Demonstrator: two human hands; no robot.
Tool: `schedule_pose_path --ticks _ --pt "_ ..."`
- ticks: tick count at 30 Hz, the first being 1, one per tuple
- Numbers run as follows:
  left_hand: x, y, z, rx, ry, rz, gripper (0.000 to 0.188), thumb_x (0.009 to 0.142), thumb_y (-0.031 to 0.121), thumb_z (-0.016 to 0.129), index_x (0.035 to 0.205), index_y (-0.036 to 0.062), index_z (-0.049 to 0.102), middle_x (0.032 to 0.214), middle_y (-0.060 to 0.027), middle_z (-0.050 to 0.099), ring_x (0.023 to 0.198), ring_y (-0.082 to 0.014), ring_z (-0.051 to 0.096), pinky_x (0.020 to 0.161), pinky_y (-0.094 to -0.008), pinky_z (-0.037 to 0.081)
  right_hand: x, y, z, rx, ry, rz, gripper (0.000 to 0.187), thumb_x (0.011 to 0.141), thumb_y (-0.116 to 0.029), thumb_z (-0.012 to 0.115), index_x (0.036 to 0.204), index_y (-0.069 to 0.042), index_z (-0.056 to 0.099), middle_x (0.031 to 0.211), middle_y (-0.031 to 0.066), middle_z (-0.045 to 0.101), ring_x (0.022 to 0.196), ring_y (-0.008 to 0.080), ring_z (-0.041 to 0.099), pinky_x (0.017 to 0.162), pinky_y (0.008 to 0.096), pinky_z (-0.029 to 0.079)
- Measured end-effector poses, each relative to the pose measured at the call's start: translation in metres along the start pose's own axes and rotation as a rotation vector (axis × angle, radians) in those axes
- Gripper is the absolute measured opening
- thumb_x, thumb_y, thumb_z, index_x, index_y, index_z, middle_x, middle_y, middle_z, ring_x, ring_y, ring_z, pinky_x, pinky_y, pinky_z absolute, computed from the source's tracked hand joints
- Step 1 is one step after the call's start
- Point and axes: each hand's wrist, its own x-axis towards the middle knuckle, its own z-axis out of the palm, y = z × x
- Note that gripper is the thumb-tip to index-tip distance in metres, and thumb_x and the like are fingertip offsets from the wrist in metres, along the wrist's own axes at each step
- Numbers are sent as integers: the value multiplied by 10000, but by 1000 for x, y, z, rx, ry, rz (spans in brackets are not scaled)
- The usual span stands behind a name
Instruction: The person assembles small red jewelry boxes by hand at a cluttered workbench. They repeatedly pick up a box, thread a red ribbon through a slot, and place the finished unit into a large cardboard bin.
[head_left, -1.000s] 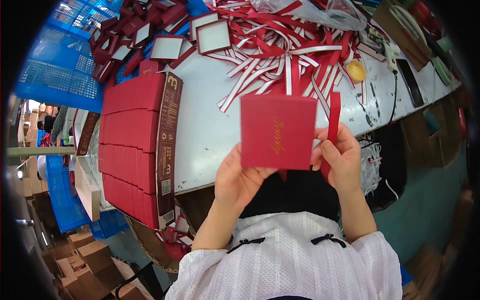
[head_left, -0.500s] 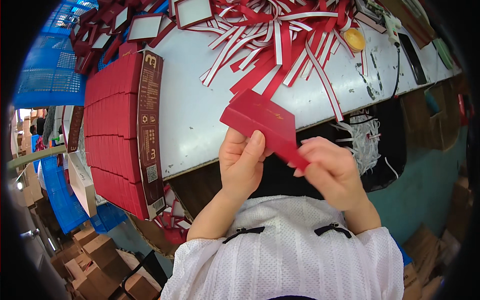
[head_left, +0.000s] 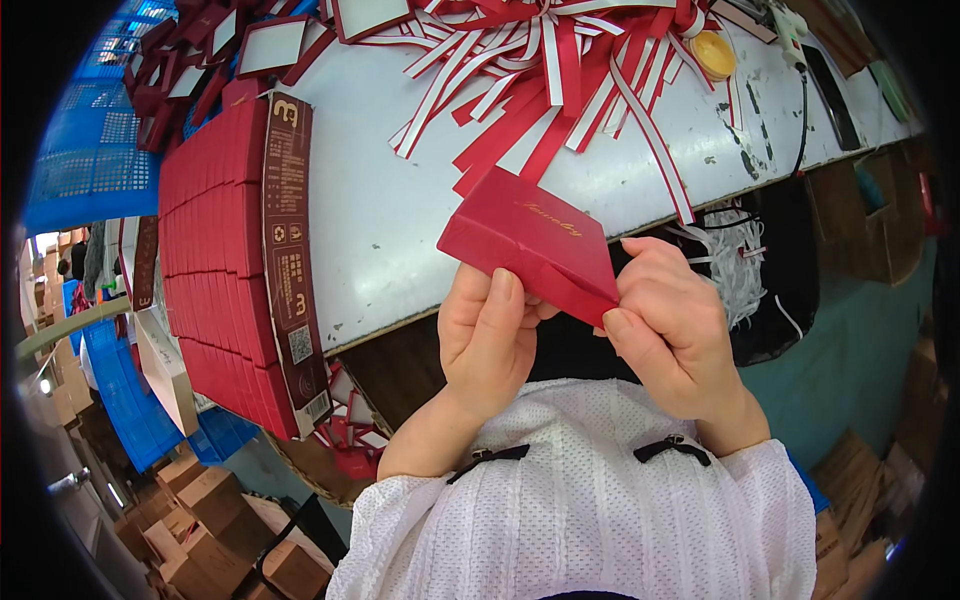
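A flat red jewelry box (head_left: pixel 530 228) with gold lettering on its top is tilted in front of me, just off the table's near edge. My left hand (head_left: pixel 485 340) is closed on its near left side, thumb on the front wall and fingers underneath, mostly hidden. At the right corner, my right hand (head_left: pixel 672 335) pinches the box with thumb and bent fingers. A red ribbon strip (head_left: pixel 560 283) runs along the front wall toward that pinch; its end is hidden by the fingers.
Red-and-white ribbons (head_left: pixel 560 70) lie heaped on the white table (head_left: pixel 380 220). Left stands a carton (head_left: pixel 287 250) packed with red boxes. Farther back are open red boxes (head_left: pixel 272 47) and a blue basket (head_left: pixel 95 140). A yellow tape roll (head_left: pixel 713 54) sits at right.
The red strip that stretched out to the right now lies along the box's front wall. My right hand has come up against the box's corner, and the box top is turned more toward view.
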Motion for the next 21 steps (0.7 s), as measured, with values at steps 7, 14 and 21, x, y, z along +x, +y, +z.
schedule_pose_path --ticks 7,14,21 --pt "3 -4 1 130 -22 69 272 797 -50 454 1066 -26 418 947 -103 549 844 -136 544 749 -256 434 -1 1 0 -22 8 -1 127 685 -23 551 592 -21 465 556 75 436 528 253 447 699 382 390" --pt "10 -6 4 141 157 10 247 777 -38 481 1022 -22 448 949 -123 550 838 -169 557 741 -295 459 -1 10 2 -42 39 -6 140 697 -51 566 601 -13 471 558 88 451 539 266 453 664 356 391" --pt "12 -15 -3 108 150 107 245 799 8 470 1044 1 448 1000 -131 534 906 -207 546 765 -341 466 0 24 -10 28 -72 375 65 690 -60 592 701 3 582 556 63 528 513 145 497 507 247 392"
